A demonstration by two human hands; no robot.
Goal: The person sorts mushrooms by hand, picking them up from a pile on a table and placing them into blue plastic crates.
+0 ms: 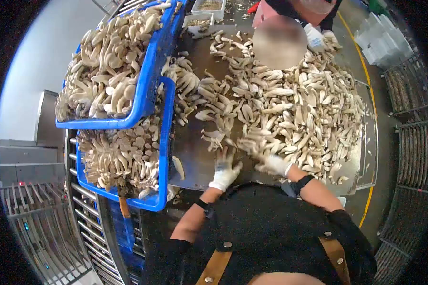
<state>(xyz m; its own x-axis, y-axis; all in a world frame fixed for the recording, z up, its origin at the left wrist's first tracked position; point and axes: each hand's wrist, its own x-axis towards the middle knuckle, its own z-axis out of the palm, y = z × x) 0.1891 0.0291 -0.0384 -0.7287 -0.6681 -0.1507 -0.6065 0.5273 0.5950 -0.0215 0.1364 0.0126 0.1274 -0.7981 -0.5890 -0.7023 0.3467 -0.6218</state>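
Note:
Pale mushrooms (314, 104) are heaped over the right part of a metal table (190, 137). My left hand (225, 172), in a white glove, is near the table's front edge, fingers spread and pointing away from me, just below a small cluster of mushrooms (215, 138). To its right, my gloved right hand (272, 164) reaches into the near edge of the heap. Its fingers touch mushrooms there and are blurred, so whether they grip one is unclear. A single mushroom (178, 167) lies apart, left of my left hand.
Two blue crates (142, 102) (164, 166) full of mushrooms stand at the left by a roller conveyor (92, 216). Across the table is another person with gloved hands (314, 38). White containers (209, 5) stand at the back; wire racks (413, 152) line the right.

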